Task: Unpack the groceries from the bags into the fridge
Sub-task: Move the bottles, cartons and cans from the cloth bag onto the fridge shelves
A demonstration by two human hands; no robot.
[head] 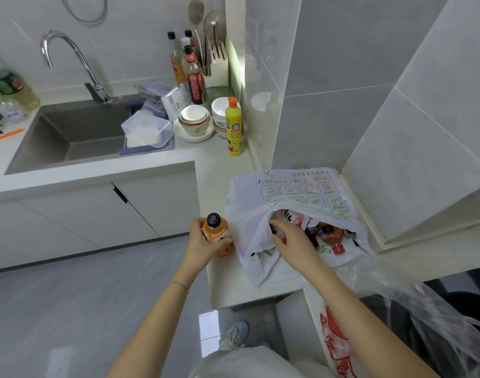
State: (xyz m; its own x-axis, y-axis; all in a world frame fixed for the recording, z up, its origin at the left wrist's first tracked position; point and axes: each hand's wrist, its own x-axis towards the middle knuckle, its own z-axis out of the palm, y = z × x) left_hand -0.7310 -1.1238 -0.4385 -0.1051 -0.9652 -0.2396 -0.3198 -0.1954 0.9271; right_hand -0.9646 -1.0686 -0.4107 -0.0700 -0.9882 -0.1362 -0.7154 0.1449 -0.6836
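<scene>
Nearby, white counter [219, 165] bears bag [288, 192] beside bottle [217, 233]; sink [77, 132] beyond.

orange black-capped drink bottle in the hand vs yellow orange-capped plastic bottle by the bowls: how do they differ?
Cap: the orange drink bottle has a flat black one; the yellow plastic bottle an orange nozzle.
Hold: the left hand grips the orange bottle; the yellow bottle stands free on the white counter.
Build: orange squat, yellow tall and slim.
Both upright, labelled.
</scene>
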